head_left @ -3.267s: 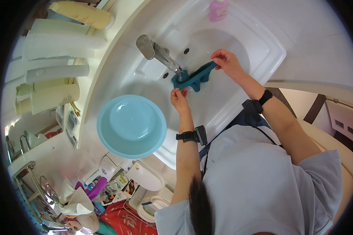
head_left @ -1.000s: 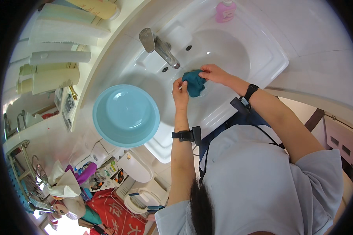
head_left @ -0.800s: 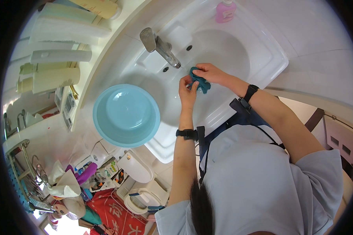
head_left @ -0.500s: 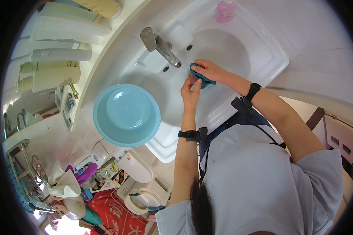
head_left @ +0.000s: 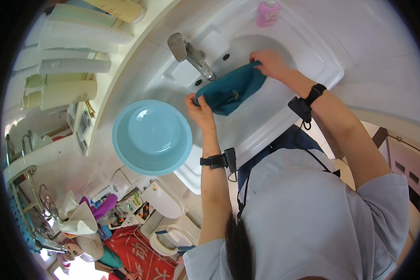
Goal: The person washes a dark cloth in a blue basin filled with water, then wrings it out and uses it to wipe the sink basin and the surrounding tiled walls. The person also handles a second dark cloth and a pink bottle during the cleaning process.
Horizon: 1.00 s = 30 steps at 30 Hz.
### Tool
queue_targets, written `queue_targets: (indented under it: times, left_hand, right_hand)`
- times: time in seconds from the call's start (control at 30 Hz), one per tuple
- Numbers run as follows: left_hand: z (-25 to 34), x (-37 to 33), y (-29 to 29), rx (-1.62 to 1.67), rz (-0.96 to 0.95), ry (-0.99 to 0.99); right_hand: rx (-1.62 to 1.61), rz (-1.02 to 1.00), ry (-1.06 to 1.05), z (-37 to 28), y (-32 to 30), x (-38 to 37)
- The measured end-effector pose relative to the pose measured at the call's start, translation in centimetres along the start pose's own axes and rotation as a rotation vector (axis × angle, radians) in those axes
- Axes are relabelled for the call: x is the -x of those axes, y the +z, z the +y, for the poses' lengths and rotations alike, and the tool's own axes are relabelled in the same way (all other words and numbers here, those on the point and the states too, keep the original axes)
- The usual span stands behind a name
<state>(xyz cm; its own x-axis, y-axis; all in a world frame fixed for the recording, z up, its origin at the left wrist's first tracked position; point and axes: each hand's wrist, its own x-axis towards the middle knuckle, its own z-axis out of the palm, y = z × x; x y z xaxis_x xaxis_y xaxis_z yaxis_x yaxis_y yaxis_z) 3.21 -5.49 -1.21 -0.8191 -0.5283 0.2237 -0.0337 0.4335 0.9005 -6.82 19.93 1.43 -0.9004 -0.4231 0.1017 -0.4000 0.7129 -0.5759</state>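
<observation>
A dark teal cloth [head_left: 233, 88] is stretched between my two hands over the white sink [head_left: 247, 135]. My left hand [head_left: 201, 112] pinches its left corner, just below the spout of the metal faucet [head_left: 191, 57]. My right hand [head_left: 271, 65] grips the upper right corner, farther from me. The cloth sags in the middle, and a lighter patch shows on it. Part of its far edge passes close under the spout. The drain is hidden.
A light blue basin [head_left: 151, 136] stands at the sink's left side. A pink soap bottle [head_left: 268, 13] sits on the far rim. Rolls and towels [head_left: 70, 93] line the shelf at left. A toilet [head_left: 165, 198] and a red bag [head_left: 137, 254] are at lower left.
The cloth was bunched small between both hands and is now spread out. My left hand has moved left, my right hand right and away from me.
</observation>
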Motion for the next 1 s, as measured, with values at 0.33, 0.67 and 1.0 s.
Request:
queue_targets:
  times: [0.33,0.67,1.0]
  left_hand:
    - [-0.9,2.5,-1.1,-0.490,-0.287,0.011]
    - [-9.5,8.0,4.6,-0.456,-0.562,-0.289]
    - [-9.4,5.7,2.8,-0.862,-0.468,-0.032]
  right_hand:
    - [-0.020,-0.233,0.200,0.6,2.3,4.1]
    - [-0.278,-0.735,0.177,-1.0,10.6,8.0]
    - [-0.655,-0.454,0.365,-1.0,10.6,7.3]
